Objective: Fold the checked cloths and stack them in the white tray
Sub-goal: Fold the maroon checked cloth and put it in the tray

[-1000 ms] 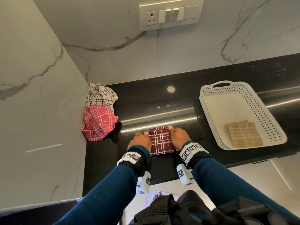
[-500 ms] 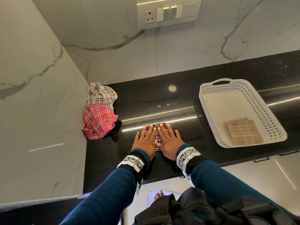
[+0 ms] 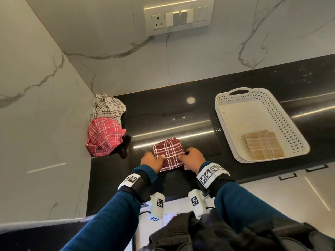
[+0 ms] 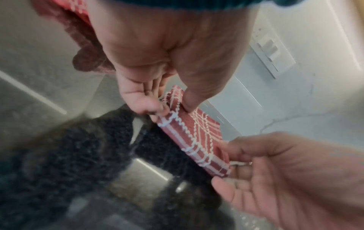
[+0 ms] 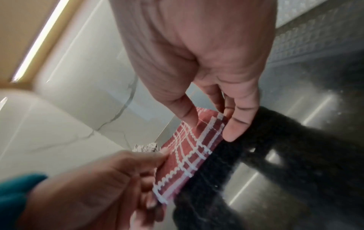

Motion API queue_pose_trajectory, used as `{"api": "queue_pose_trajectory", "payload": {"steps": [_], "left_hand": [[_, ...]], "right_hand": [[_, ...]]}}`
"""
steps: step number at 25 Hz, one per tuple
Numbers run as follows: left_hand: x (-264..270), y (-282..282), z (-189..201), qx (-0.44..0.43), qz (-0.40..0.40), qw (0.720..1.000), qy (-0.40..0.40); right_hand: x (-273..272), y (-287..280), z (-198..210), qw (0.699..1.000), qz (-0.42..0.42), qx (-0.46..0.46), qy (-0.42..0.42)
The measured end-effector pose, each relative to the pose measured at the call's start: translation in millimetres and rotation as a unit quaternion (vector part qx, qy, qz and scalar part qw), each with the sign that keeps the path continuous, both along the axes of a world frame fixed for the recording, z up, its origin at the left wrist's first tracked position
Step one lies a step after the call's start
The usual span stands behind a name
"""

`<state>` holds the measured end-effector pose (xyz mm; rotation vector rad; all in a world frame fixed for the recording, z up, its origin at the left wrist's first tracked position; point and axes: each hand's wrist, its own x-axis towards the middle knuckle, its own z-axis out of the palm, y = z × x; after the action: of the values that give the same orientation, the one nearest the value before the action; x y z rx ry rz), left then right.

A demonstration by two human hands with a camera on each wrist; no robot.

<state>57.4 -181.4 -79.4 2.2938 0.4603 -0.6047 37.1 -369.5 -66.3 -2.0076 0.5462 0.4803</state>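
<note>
A folded maroon checked cloth (image 3: pixel 168 154) is over the black counter (image 3: pixel 181 109), just in front of me. My left hand (image 3: pixel 159 159) pinches its left edge, thumb on top and fingers beneath. My right hand (image 3: pixel 184 156) pinches its right edge the same way. In the left wrist view the cloth (image 4: pixel 197 137) looks raised off the counter between the left hand (image 4: pixel 171 109) and the right hand (image 4: pixel 226 163). The right wrist view shows the cloth (image 5: pixel 189 157) gripped by the right hand (image 5: pixel 212 124). The white tray (image 3: pixel 241 116) at right holds one folded tan checked cloth (image 3: pixel 262 147).
Crumpled cloths are piled in the left corner against the marble wall: a pink checked one (image 3: pixel 103 136), a white checked one (image 3: pixel 107 107) behind it, and a dark one (image 3: pixel 125 147). A switch plate (image 3: pixel 177 19) is on the back wall. The counter's front edge runs just under my wrists.
Half a second ago both hands pressed flat on the folded maroon cloth. Now they have slid to its side edges, pinch it, and lift it off the counter.
</note>
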Motion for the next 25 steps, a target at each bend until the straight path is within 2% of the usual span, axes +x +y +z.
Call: {"api": "queue_pose_trajectory", "payload": {"steps": [2, 5, 8, 11, 15, 20, 25], "left_hand": [[-0.1, -4.9, 3.9, -0.075, 0.028, 0.996, 0.047], [-5.2, -13.6, 22.3, -0.211, 0.065, 0.968, 0.122], [-1.3, -28.2, 37.0, -0.270, 0.070, 0.957, 0.082], [11.4, -68.3, 60.2, -0.306, 0.082, 0.948, 0.008], [37.2, -145.6, 90.7, -0.351, 0.031, 0.934, -0.057], [44.5, -247.7, 103.5, -0.312, -0.076, 0.946, -0.042], [27.3, -318.3, 80.4, -0.273, -0.083, 0.958, -0.024]], "right_hand": [[4.2, -5.8, 8.0, 0.995, -0.047, 0.072, 0.051], [6.1, -16.7, 21.7, 0.972, -0.091, 0.187, 0.107], [11.8, -35.1, 35.0, 0.956, -0.105, 0.265, 0.069], [22.3, -74.7, 59.1, 0.959, -0.086, 0.270, -0.004], [31.6, -158.3, 89.8, 0.964, -0.070, 0.241, -0.088], [23.1, -265.2, 98.5, 0.973, -0.083, 0.181, -0.115], [3.8, -336.8, 90.0, 0.985, -0.080, 0.115, -0.104]]}}
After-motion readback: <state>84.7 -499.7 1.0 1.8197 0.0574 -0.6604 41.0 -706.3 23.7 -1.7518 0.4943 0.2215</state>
